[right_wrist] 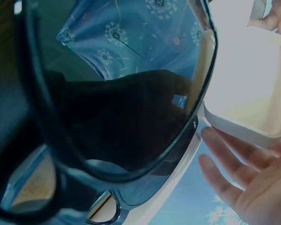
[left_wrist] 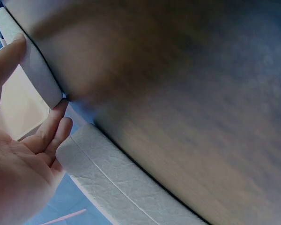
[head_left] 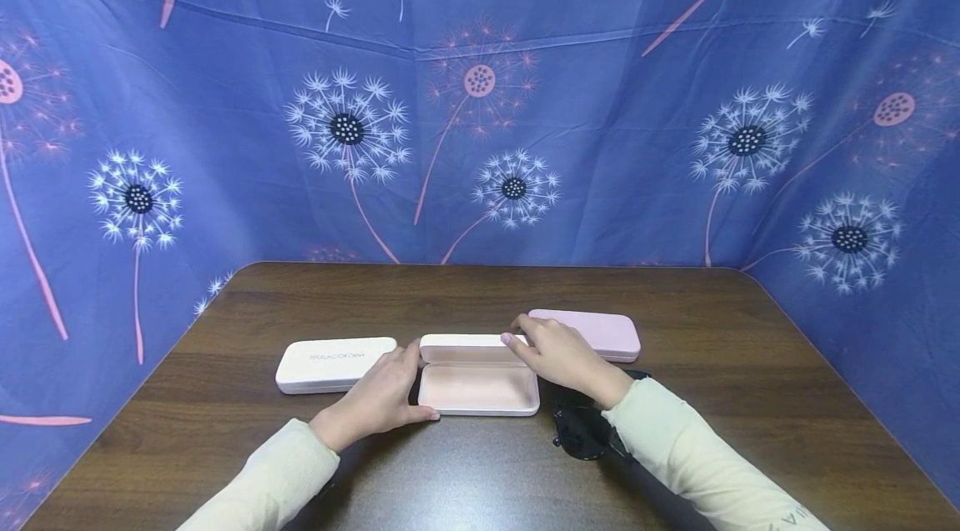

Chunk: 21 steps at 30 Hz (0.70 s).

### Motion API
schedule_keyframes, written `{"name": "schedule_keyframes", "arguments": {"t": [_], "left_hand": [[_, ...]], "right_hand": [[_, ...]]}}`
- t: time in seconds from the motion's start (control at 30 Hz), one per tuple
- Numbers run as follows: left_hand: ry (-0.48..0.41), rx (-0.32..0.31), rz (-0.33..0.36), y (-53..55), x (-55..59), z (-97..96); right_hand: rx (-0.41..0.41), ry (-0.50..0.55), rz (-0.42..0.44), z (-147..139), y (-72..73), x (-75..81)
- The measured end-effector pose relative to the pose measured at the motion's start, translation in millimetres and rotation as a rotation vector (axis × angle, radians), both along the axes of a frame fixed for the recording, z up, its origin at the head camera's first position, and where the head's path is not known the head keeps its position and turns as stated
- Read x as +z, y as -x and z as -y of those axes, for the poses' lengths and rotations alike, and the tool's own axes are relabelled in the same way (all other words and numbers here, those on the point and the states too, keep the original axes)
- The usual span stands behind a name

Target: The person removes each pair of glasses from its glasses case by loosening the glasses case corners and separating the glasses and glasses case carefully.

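Note:
A white glasses case [head_left: 480, 391] lies opened in the middle of the table, its pale pink lining showing and nothing inside. My left hand [head_left: 381, 391] grips its left end, thumb on the front wall [left_wrist: 37, 70] and fingers round the side. At the right end of the raised lid [head_left: 468, 341], my right hand [head_left: 561, 356] holds the edge between thumb and fingers. In the right wrist view, the fingers [right_wrist: 236, 171] reach along the outside of the case. Dark sunglasses [head_left: 585, 433] rest below the right wrist, partly hidden by the sleeve; their lens [right_wrist: 126, 122] fills much of the right wrist view.
A closed white glasses case [head_left: 330, 360] with lettering lies left, close beside the left hand. Behind the right hand is a closed pink glasses case [head_left: 603, 333]. The brown wooden table [head_left: 480, 473] ends at a blue dandelion-print cloth [head_left: 600, 114].

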State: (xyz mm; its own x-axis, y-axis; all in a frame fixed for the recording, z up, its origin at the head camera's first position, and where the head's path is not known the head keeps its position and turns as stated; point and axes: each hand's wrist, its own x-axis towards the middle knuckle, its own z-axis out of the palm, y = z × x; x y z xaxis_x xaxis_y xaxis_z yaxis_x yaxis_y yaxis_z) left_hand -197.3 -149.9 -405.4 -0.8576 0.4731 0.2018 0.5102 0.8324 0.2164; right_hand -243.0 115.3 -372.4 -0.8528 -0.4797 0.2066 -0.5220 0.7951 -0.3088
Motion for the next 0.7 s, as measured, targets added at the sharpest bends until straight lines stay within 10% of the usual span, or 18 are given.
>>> {"name": "schedule_keyframes", "arguments": {"t": [0.7], "left_hand": [[-0.005, 0.011, 0.007, 1.0, -2.9, 0.1]], "right_hand": [[0.095, 0.189, 0.365, -7, 12.8, -1.4]]}}
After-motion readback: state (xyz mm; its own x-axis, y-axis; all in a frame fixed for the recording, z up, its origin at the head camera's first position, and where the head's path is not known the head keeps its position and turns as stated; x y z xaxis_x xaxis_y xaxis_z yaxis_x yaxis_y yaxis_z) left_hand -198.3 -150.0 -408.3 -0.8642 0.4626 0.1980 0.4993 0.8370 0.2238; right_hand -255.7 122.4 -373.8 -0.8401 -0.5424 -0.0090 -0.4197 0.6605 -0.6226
